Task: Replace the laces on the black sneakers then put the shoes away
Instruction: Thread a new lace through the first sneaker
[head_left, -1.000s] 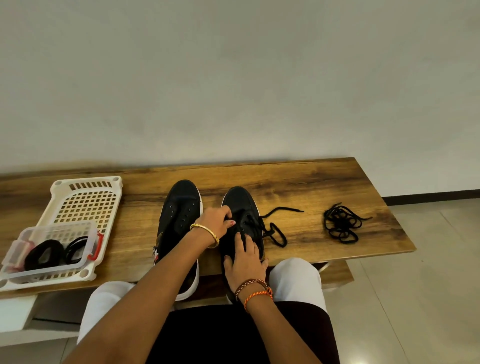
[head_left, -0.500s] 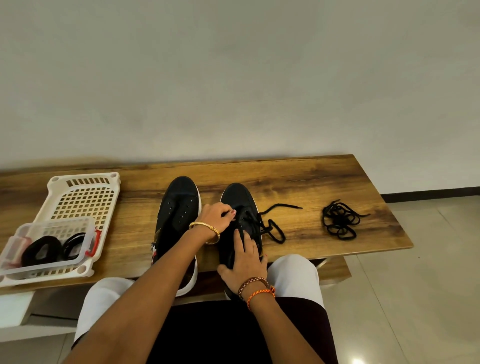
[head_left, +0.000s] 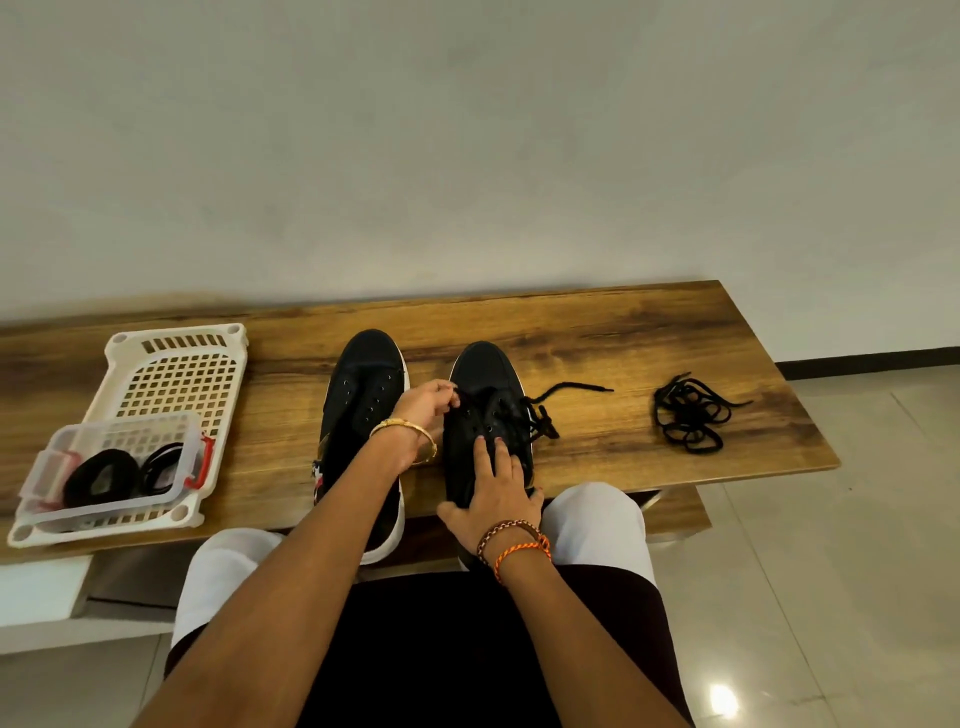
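Two black sneakers stand side by side on the wooden table (head_left: 623, 332), toes away from me. The left sneaker (head_left: 366, 384) has bare eyelets. The right sneaker (head_left: 483, 374) carries a black lace (head_left: 540, 415) whose loose end trails right onto the table. My left hand (head_left: 423, 410) pinches the lace at the right sneaker's upper eyelets. My right hand (head_left: 496, 493) lies flat on the right sneaker's tongue and heel, fingers straight, pressing it down. A tangled pile of black laces (head_left: 688, 415) lies further right on the table.
A white perforated basket (head_left: 176, 374) sits at the table's left end, holding a clear box with red clips (head_left: 117, 467) that contains black coiled items. The table's front edge is just above my white-trousered knees. Tiled floor lies to the right.
The view has tilted slightly. My left hand keeps working the lace at the right sneaker's eyelets; my right hand has slid a little toward the heel.
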